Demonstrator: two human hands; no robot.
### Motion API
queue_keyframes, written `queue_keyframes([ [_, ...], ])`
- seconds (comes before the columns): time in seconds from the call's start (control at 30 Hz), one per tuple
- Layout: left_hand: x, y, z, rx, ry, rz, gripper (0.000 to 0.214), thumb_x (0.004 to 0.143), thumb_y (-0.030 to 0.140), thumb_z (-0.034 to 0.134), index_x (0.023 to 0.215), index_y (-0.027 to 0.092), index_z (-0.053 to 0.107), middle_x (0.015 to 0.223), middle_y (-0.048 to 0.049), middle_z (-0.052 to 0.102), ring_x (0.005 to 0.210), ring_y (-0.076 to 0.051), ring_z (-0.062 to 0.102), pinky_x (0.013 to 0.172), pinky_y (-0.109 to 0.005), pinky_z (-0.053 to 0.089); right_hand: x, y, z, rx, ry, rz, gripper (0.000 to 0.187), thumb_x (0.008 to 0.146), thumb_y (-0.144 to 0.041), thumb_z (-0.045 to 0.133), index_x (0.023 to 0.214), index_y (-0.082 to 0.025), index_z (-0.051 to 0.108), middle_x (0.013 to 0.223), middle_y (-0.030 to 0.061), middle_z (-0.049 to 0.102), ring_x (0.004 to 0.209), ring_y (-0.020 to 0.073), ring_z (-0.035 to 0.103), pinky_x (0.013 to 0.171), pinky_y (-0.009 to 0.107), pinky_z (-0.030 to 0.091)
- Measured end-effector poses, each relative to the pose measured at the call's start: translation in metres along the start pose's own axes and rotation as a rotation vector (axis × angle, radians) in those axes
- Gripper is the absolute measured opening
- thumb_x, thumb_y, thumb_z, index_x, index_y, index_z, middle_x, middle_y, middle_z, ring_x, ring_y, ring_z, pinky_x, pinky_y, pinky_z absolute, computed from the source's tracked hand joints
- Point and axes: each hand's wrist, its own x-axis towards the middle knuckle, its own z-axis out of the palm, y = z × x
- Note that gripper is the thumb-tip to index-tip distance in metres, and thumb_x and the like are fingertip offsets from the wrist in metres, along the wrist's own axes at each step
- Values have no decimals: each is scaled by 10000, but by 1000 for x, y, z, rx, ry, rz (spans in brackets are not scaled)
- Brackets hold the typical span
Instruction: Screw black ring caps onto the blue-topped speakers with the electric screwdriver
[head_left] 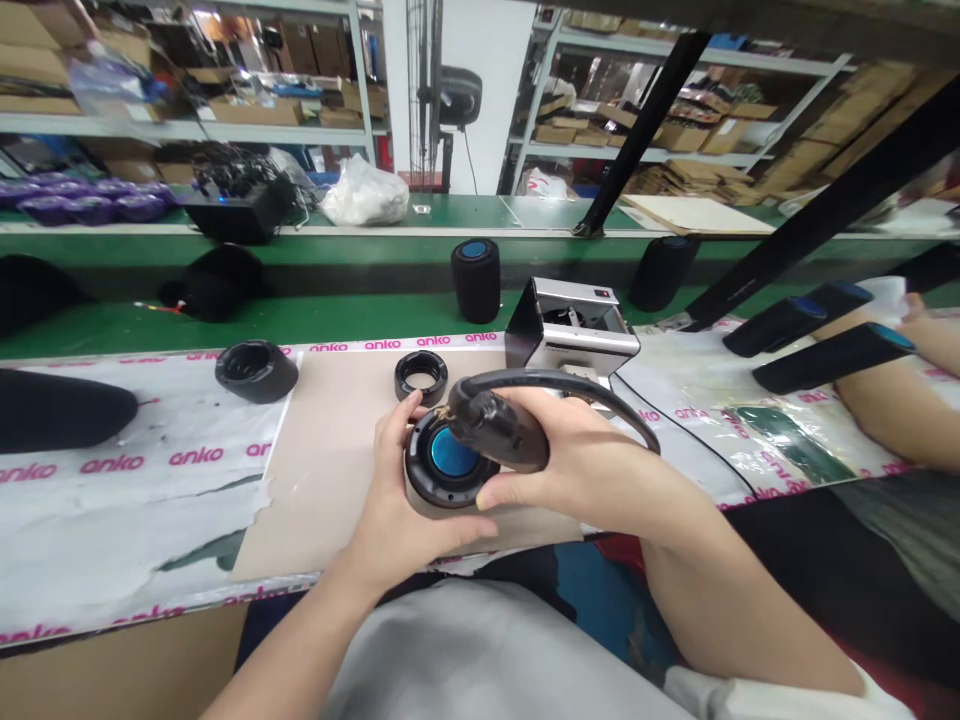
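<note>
My left hand (401,510) is wrapped round the side of a black cylindrical speaker (420,480), which stands with its blue disc end facing up. Its thumb reaches along the near side. In my right hand (592,460) is a black electric screwdriver (506,425), held over the speaker's top with its cord looping back past the wrist. The screwdriver's body covers part of the rim, and its tip is hidden. A loose black ring (421,376) lies just behind the speaker. Farther left on the bench rests a taller black ring-shaped housing (257,371).
A silver-and-black screw feeder (572,325) stands behind my right hand. Black speakers (475,282) stand on the green conveyor (360,310). Slanted black posts (810,210) cross the right side. A co-worker's arm (892,400) is at the right beside more speakers (832,358).
</note>
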Motion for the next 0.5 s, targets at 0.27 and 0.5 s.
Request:
queue_keyframes([
  [0.27, 21, 16, -9, 1, -90, -48, 996, 596, 642, 1048, 1421, 269, 633, 1492, -146, 657, 1453, -420, 634, 1235, -586, 524, -3, 7, 6, 279, -8, 47, 766, 673, -328, 1023, 1375, -345, 717, 1243, 1, 809, 1147, 285, 772, 1007, 419, 637],
  [0.5, 25, 22, -14, 175, -117, -11, 887, 690, 517, 1022, 1433, 247, 619, 1500, -151, 697, 1428, -395, 679, 1181, -538, 587, -23, 28, -25, 941, 631, 15, 300, 854, -389, 931, 993, -261, 698, 1071, 43, 825, 593, 133, 600, 516, 288, 512],
])
